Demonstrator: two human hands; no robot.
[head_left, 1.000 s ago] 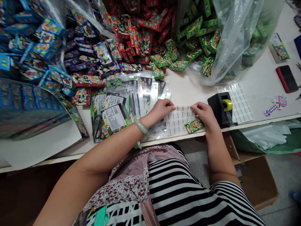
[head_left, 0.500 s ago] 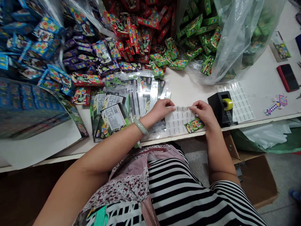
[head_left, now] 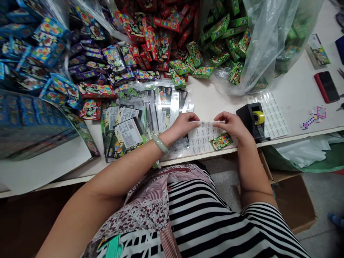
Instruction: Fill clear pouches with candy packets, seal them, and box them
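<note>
My left hand (head_left: pixel 185 124) and my right hand (head_left: pixel 232 125) hold a clear strip of tape (head_left: pixel 208 122) stretched between their fingertips, just above a white sheet of round stickers (head_left: pixel 202 139) at the table's front edge. A small green printed box (head_left: pixel 221 141) lies on that sheet under my right hand. A green bangle (head_left: pixel 160 144) sits on my left wrist. A black tape dispenser (head_left: pixel 252 120) with a yellow roll stands right beside my right hand.
Flat printed bags (head_left: pixel 139 118) lie left of my hands. Piles of blue (head_left: pixel 48 53), red (head_left: pixel 158 32) and green boxes (head_left: pixel 223 32) fill the back, some in a clear plastic bag (head_left: pixel 268 43). A second sticker sheet (head_left: pixel 274 114), a red phone (head_left: pixel 326 87) and a cardboard box (head_left: pixel 292 204) are at the right.
My hands stay in place holding the tape; my right hand has shifted slightly left and up. The view has drifted a little.
</note>
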